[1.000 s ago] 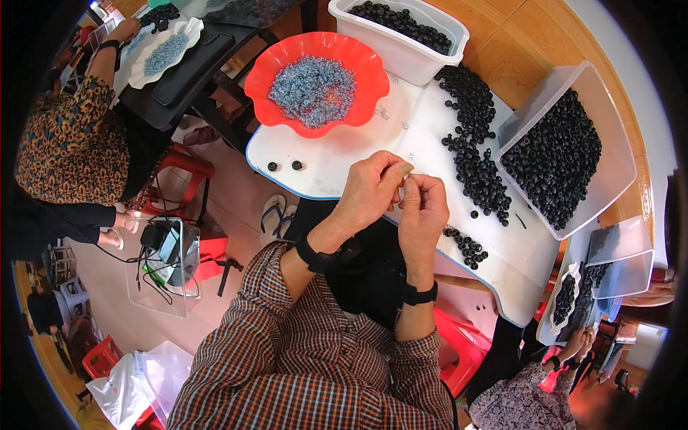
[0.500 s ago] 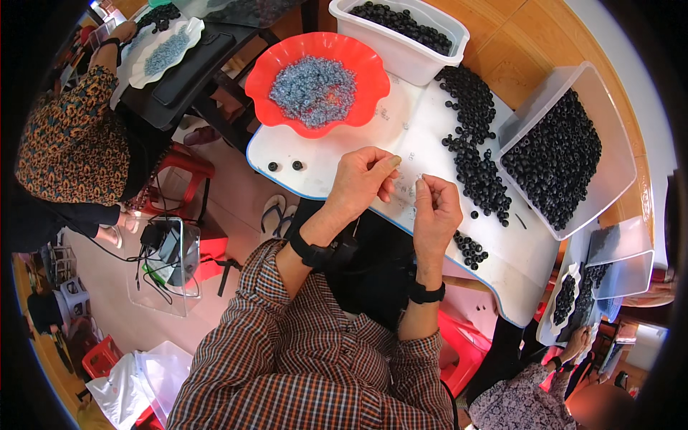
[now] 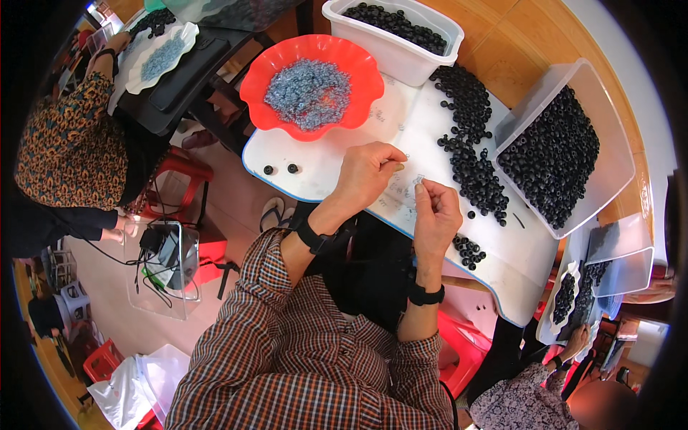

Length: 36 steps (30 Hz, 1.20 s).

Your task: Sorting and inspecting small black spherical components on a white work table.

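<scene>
Over the white table (image 3: 287, 147) both my hands are raised close together with fingertips apart. My left hand (image 3: 367, 175) is closed in a pinch; something tiny shows at its fingertips, too small to name. Between thumb and forefinger, my right hand (image 3: 437, 208) pinches a small clear piece (image 3: 420, 178). Beyond my left hand stands a red wavy-rimmed bowl (image 3: 251, 89) with a heap of small clear bluish pieces (image 3: 308, 93). Two black round pieces (image 3: 280, 169) sit left of my left hand. A small group of black pieces (image 3: 469, 254) lies beside my right wrist.
Loose black ring-shaped pieces (image 3: 469, 136) spread across the table's right side. A white tub (image 3: 401, 64) and a tilted clear bin (image 3: 616, 179) hold more of them. People work at the left (image 3: 72, 150) and lower right (image 3: 523, 401). Red stools (image 3: 462, 347) stand near me.
My left fingertips have shifted slightly right and up, and the fingers are straighter. The clear piece now shows more plainly above my right thumb. The whole view has moved slightly.
</scene>
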### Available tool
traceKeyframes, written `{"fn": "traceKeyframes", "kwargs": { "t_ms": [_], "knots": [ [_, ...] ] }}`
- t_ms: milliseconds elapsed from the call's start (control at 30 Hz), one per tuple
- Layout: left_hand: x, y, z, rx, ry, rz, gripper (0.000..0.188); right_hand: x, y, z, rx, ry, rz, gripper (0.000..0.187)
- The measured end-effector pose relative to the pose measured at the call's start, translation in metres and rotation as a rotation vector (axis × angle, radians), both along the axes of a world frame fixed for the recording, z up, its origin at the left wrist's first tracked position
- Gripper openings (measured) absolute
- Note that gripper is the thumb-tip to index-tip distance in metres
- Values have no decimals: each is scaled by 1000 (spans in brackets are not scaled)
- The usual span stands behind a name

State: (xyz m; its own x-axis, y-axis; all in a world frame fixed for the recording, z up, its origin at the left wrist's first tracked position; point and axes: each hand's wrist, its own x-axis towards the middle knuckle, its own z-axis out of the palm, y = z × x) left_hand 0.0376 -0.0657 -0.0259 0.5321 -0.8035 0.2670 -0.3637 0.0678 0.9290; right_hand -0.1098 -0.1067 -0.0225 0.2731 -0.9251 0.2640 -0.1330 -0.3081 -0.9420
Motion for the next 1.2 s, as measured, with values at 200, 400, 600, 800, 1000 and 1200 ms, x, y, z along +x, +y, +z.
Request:
{"fn": "traceKeyframes", "kwargs": {
  "t_ms": [200, 400, 600, 800, 1000, 1200],
  "knots": [
    [1, 0, 3, 21, -103, -8, 14, -2, 0, 1, 16, -4, -4, 8],
    [-2, 8, 5, -20, 22, 96, 14, -7, 9, 10, -13, 23, -34, 7],
    [-29, 34, 26, 47, 310, 67, 17, -16, 22, 11, 169, -144, 67, 7],
    [-55, 53, 32, 97, 653, -156, 23, -24, 39, 21, -76, -37, 86, 9],
    [-63, 54, 26, 84, 809, -206, 21, -30, 48, 15, -225, 16, 34, 11],
    [-70, 53, 28, 133, 895, -202, 19, -34, 52, 3, -179, -81, -12, 11]
  ]
}}
